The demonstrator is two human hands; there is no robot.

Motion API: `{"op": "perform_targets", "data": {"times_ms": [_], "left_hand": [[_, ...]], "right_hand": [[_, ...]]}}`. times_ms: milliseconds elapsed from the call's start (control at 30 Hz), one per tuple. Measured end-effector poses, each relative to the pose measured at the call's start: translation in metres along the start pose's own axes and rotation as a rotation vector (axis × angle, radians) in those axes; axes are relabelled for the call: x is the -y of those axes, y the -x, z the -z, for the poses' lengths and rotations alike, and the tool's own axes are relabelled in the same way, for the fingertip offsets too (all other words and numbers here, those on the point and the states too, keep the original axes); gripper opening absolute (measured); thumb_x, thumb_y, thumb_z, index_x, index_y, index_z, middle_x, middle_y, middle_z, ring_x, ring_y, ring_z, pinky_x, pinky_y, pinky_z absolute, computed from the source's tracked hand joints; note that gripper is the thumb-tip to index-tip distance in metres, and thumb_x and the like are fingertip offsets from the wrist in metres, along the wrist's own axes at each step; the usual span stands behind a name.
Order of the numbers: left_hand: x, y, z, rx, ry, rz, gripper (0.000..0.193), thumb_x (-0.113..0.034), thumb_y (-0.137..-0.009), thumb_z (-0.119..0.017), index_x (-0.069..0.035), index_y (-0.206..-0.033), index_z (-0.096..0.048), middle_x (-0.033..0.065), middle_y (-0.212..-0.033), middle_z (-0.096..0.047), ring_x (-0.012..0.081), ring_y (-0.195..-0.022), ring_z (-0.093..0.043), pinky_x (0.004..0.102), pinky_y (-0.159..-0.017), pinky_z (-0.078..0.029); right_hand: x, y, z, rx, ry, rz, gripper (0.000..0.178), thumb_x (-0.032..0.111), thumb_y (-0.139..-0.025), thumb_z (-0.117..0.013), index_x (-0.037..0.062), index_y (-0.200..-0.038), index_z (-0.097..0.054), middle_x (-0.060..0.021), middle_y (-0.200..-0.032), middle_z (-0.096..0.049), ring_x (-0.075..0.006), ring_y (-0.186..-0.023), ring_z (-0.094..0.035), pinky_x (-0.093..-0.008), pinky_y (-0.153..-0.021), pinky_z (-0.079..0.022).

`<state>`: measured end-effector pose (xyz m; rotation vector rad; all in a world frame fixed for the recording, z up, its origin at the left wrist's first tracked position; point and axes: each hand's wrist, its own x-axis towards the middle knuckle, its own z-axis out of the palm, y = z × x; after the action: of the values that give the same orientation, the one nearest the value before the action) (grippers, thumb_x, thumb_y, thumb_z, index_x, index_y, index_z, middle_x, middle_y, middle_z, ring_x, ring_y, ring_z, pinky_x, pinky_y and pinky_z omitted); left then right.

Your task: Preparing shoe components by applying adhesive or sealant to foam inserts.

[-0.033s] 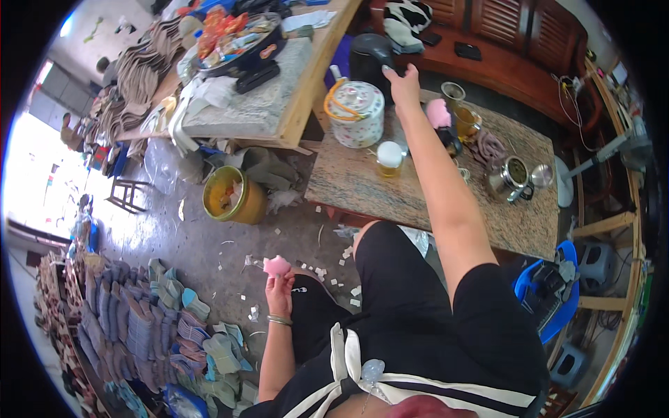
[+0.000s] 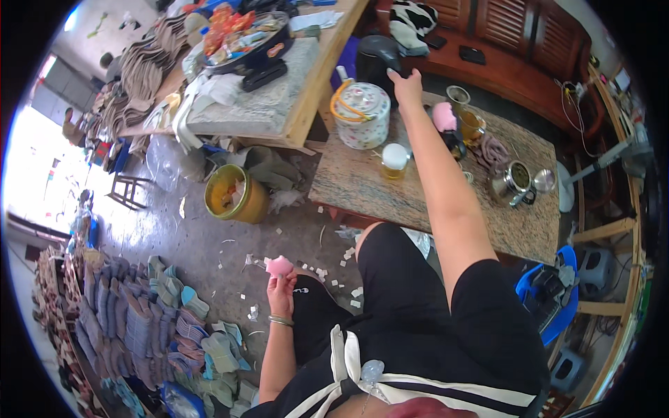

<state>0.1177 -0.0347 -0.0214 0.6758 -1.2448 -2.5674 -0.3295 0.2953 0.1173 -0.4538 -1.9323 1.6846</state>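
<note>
- Clearly, the left hand (image 2: 281, 298) was holding a pink thing (image 2: 279, 266) between its fingers, above the floor (image 2: 244, 279) and near the left knee.
- The right hand (image 2: 408, 89) was stretched out over the desk (image 2: 348, 171) and was at the handle of the dark kettle (image 2: 373, 57); I cannot tell if its fingers were closed around it.
- The kettle was behind the flowered pot (image 2: 362, 118), and its base was hidden.
- A glass (image 2: 394, 171) with a white lid stood just beside this pot.
- On the other side of the right forearm were a second pink thing (image 2: 444, 117), an amber cup (image 2: 472, 125) and a steel pot (image 2: 503, 187).
- A yellow bin (image 2: 252, 207) stood on the floor.
</note>
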Motion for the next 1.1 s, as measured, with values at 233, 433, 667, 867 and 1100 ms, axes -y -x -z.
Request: {"op": "perform_targets", "data": {"times_ms": [233, 433, 667, 867, 1100], "left_hand": [[-0.009, 0.002, 0.018, 0.006, -0.012, -0.035, 0.021, -0.012, -0.090, -0.054, -0.001, -0.108, -0.052, 0.0117, -0.100, -0.059, 0.0173, -0.082, -0.060, 0.0274, -0.073, -0.052], [-0.006, -0.001, 0.002, 0.026, -0.042, -0.012, 0.019, -0.007, -0.089, -0.054, 0.000, -0.106, -0.054, 0.0106, -0.096, -0.060, 0.0168, -0.080, -0.061, 0.0273, -0.072, -0.052], [0.002, 0.000, -0.006, 0.019, -0.069, 0.024, 0.019, -0.006, -0.088, -0.055, 0.000, -0.107, -0.056, 0.0061, -0.087, -0.062, 0.0117, -0.074, -0.059, 0.0236, -0.069, -0.049], [0.000, -0.009, -0.001, 0.024, -0.188, -0.006, 0.015, -0.009, -0.089, -0.054, -0.001, -0.103, -0.055, 0.0056, -0.082, -0.061, 0.0112, -0.070, -0.057, 0.0219, -0.064, -0.046], [-0.008, -0.048, 0.009, -0.027, -0.260, -0.094, 0.021, -0.019, -0.090, -0.056, -0.003, -0.103, -0.055, 0.0032, -0.087, -0.061, 0.0096, -0.072, -0.058, 0.0205, -0.064, -0.046]], "right_hand": [[-0.029, -0.017, -0.044, 0.243, 0.175, -0.086, 0.035, 0.016, -0.062, -0.077, -0.0016, -0.088, -0.062, -0.0144, -0.087, -0.065, -0.0251, -0.079, -0.061, -0.0367, -0.072, -0.045], [-0.007, -0.046, -0.045, 0.112, -0.248, -0.082, 0.022, 0.002, -0.063, -0.074, 0.0037, -0.081, -0.061, -0.0009, -0.078, -0.060, -0.0143, -0.072, -0.054, -0.0296, -0.068, -0.041], [0.104, -0.055, 0.021, 0.134, -0.758, 0.143, 0.022, -0.005, -0.068, -0.069, 0.0038, -0.086, -0.059, -0.0006, -0.077, -0.056, -0.0131, -0.068, -0.053, -0.0255, -0.063, -0.042], [0.215, -0.036, 0.214, 0.154, -0.396, 0.381, 0.016, 0.012, -0.074, -0.071, 0.0023, -0.081, -0.061, -0.0050, -0.066, -0.058, -0.0153, -0.060, -0.055, -0.0252, -0.058, -0.043], [0.221, 0.044, 0.359, 0.281, 0.163, 0.336, 0.025, 0.028, -0.081, -0.068, 0.0062, -0.077, -0.056, 0.0033, -0.060, -0.047, -0.0054, -0.051, -0.044, -0.0201, -0.048, -0.035]]}}
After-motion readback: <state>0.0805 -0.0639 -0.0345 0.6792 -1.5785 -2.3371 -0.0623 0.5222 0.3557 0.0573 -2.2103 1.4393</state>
